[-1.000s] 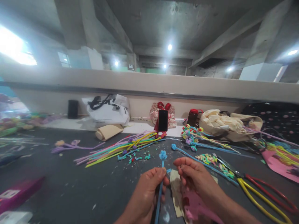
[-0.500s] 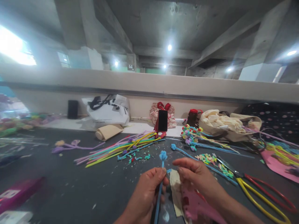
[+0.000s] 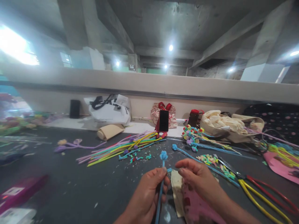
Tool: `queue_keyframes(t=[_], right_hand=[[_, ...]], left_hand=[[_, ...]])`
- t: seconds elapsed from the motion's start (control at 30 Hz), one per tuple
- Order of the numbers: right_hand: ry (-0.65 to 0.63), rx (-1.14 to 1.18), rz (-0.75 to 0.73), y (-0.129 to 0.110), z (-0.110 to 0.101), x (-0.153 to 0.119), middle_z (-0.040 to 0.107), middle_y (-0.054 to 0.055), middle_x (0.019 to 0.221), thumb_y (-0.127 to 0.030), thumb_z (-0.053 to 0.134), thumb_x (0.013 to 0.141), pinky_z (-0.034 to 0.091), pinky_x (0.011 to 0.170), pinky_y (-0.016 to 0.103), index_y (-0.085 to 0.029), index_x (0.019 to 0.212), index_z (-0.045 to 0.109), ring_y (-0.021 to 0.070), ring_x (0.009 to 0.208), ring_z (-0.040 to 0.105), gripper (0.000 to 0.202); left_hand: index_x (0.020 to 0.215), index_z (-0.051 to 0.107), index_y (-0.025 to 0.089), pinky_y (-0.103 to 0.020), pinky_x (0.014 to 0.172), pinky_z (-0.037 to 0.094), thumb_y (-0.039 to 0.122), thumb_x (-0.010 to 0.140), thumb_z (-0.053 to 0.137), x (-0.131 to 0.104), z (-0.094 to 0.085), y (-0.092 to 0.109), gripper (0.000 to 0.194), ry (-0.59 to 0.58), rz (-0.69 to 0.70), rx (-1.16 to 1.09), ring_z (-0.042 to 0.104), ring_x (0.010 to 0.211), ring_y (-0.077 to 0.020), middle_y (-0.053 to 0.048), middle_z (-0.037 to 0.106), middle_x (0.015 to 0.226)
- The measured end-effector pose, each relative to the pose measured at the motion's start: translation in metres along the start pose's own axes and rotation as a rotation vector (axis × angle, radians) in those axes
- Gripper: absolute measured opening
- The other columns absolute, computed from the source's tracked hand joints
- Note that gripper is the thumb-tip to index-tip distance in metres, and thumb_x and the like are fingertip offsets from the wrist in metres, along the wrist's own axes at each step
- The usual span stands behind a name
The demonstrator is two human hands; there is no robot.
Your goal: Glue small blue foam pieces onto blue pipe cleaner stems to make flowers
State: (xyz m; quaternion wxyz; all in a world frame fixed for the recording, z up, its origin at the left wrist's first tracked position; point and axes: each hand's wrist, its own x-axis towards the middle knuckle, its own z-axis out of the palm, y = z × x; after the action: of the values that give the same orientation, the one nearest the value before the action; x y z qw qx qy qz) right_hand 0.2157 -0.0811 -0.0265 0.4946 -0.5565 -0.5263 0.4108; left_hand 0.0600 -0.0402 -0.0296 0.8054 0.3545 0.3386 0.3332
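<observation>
Between the thumb and fingers of my left hand [image 3: 153,188] is a blue pipe cleaner flower [image 3: 163,155], upright, its stem running down past my palm. A short blue end [image 3: 169,170] sticks out to the right beside my fingertips. To the right, my right hand [image 3: 198,175] hovers apart from the flower with its thumb and fingers spread, and nothing shows between them. Below that hand lie a cream cloth [image 3: 177,193] and a pink sheet [image 3: 195,202], partly hidden by it. Another blue pipe cleaner flower [image 3: 174,147] rests on the table behind.
Large scissors [image 3: 244,179] with red and yellow handles lie at the right, near cut pipe cleaner bits [image 3: 209,158]. Behind are bundled coloured stems [image 3: 121,147], a phone [image 3: 163,120], a white bag [image 3: 109,110] and a red-lidded bottle [image 3: 193,117]. A purple box [image 3: 22,193] lies left.
The whole view has shifted slightly. My left hand keeps its grip on the blue flower, and my right hand stays spread beside it, with hardly any movement.
</observation>
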Motion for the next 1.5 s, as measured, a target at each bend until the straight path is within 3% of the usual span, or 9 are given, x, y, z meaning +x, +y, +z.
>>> queue_keyframes(t=[0.2,0.43,0.53,0.83,1.13,1.3,1.5], right_hand=[[-0.010,0.148,0.015,0.002,0.014,-0.003,0.059,-0.003,0.063,-0.024,0.065,0.068,0.037,0.050,0.019,-0.018,0.077,0.058,0.0102,0.056,0.053,0.013],[-0.038,0.414,0.089,0.005,0.025,-0.004,0.059,-0.003,0.051,-0.025,0.068,0.066,0.036,0.043,0.019,-0.018,0.071,0.054,0.0103,0.045,0.054,0.017],[-0.044,0.450,0.085,-0.001,0.022,-0.005,0.058,-0.003,0.052,-0.027,0.063,0.072,0.034,0.039,0.017,-0.017,0.074,0.055,0.0084,0.042,0.051,0.013],[-0.051,0.359,0.062,-0.010,0.002,-0.002,0.055,-0.005,0.050,-0.026,0.064,0.068,0.028,0.031,0.013,-0.016,0.062,0.053,0.0034,0.032,0.042,0.016],[-0.050,0.151,0.050,-0.010,-0.002,-0.002,0.055,-0.006,0.051,-0.027,0.062,0.071,0.034,0.039,0.014,-0.016,0.077,0.065,0.0037,0.039,0.047,0.013],[-0.083,0.228,0.078,-0.010,-0.003,-0.003,0.062,-0.004,0.062,-0.024,0.065,0.069,0.039,0.043,0.015,-0.018,0.086,0.063,0.0066,0.048,0.056,0.019],[-0.107,0.303,0.097,-0.007,0.005,-0.004,0.060,-0.005,0.055,-0.027,0.068,0.066,0.040,0.037,0.016,-0.017,0.079,0.054,0.0075,0.041,0.054,0.021]], left_hand=[[0.060,0.056,0.012,-0.012,0.031,0.029,0.028,0.066,0.063,0.001,0.003,-0.005,0.019,-0.029,-0.034,-0.117,0.038,0.036,-0.0025,0.004,0.047,0.048],[0.062,0.056,0.013,-0.012,0.031,0.031,0.034,0.059,0.069,0.000,0.009,-0.015,0.024,-0.063,-0.043,-0.127,0.040,0.035,-0.0031,0.002,0.050,0.047],[0.059,0.055,0.013,-0.013,0.030,0.029,0.036,0.056,0.069,0.000,0.010,-0.014,0.027,-0.067,-0.034,-0.094,0.039,0.034,-0.0035,0.003,0.048,0.045],[0.059,0.053,0.014,-0.013,0.032,0.027,0.039,0.064,0.063,0.005,0.000,-0.017,0.027,-0.070,-0.023,-0.028,0.037,0.035,-0.0032,0.004,0.045,0.045],[0.061,0.055,0.014,-0.013,0.030,0.027,0.033,0.060,0.067,0.004,0.002,-0.013,0.023,-0.027,-0.038,-0.029,0.039,0.035,-0.0033,0.003,0.051,0.049],[0.066,0.057,0.013,-0.012,0.030,0.028,0.030,0.064,0.065,0.000,0.004,-0.008,0.018,0.009,-0.072,-0.061,0.042,0.036,-0.0036,0.003,0.053,0.050],[0.063,0.056,0.012,-0.012,0.034,0.031,0.028,0.067,0.063,-0.004,0.006,-0.007,0.018,-0.011,-0.097,-0.050,0.041,0.036,-0.0024,0.002,0.052,0.049]])
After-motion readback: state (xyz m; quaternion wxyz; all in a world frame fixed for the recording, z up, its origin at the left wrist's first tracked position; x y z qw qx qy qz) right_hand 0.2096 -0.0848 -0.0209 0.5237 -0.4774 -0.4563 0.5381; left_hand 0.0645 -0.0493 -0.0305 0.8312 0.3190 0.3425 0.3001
